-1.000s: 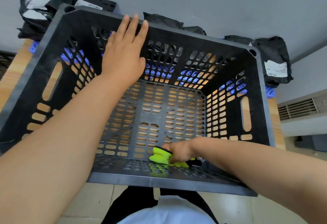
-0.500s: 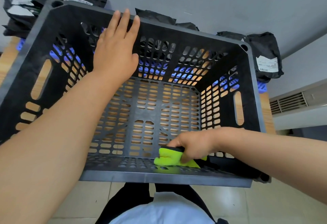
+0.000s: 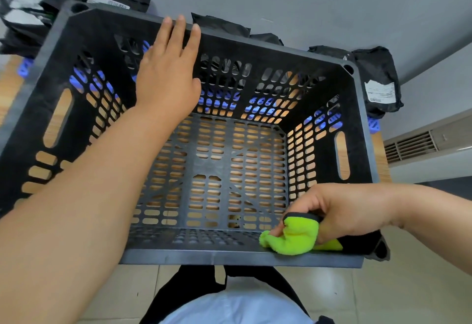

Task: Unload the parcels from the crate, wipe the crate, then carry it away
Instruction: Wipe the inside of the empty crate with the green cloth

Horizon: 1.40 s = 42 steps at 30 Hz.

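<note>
Black parcels (image 3: 38, 4) lie behind the black crate (image 3: 255, 50) on the desk (image 3: 10, 80); the left hand (image 3: 168, 78) rests flat, fingers straight, on its far wall; the right hand (image 3: 339, 211) grips a green cloth (image 3: 293, 239) against the near wall's right corner

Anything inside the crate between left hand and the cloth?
Head view: only the bare slotted floor of the crate lies between left hand and cloth; nothing on it.
</note>
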Each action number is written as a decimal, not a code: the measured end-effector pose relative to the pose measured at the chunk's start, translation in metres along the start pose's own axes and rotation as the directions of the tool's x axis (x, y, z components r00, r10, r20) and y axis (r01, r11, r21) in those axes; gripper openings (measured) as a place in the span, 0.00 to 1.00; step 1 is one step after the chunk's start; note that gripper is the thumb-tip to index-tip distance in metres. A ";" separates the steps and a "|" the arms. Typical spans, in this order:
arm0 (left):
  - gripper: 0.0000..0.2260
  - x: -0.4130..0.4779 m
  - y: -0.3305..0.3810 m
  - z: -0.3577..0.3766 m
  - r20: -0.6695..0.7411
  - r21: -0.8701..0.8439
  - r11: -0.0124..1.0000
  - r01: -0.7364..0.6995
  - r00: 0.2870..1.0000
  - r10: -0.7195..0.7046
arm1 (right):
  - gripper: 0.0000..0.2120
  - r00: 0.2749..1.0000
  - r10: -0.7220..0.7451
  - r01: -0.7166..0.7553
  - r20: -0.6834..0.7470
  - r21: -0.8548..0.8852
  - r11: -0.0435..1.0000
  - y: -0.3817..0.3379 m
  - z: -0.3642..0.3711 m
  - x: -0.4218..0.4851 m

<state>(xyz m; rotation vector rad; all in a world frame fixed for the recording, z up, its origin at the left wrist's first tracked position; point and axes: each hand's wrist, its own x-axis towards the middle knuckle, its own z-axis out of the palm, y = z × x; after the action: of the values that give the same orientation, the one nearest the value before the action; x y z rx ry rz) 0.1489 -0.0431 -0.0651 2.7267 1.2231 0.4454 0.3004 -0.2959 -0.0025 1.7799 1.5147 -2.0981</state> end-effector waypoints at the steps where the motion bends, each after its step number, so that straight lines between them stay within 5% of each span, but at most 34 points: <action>1: 0.33 0.000 0.000 0.000 0.000 0.001 1.000 0.001 1.000 -0.001 | 0.14 1.000 0.016 -0.017 -0.014 -0.030 0.999 0.002 0.002 0.005; 10: 0.34 -0.001 -0.001 -0.001 0.008 0.002 1.000 0.009 1.000 -0.009 | 0.10 0.984 0.165 -0.178 -0.066 -0.343 0.922 0.033 0.020 0.085; 23: 0.34 0.001 -0.002 0.001 0.004 -0.003 1.000 0.016 1.000 -0.016 | 0.25 0.924 0.379 -0.290 -0.046 -0.730 0.619 0.060 0.014 0.143; 35: 0.34 0.000 -0.004 -0.001 0.004 0.002 1.000 0.010 1.000 -0.010 | 0.35 0.846 0.530 -0.300 0.053 -0.774 0.557 0.046 -0.007 0.105; 42: 0.34 0.001 -0.004 -0.004 0.010 0.002 1.000 0.006 1.000 -0.006 | 0.33 0.855 0.512 -0.324 0.079 -0.690 0.647 0.009 -0.017 0.055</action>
<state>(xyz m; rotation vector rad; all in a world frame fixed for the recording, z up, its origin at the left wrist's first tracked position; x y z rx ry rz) 0.1453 -0.0399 -0.0621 2.7225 1.2296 0.4303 0.2991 -0.2601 -0.0480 1.3312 1.3397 -1.2723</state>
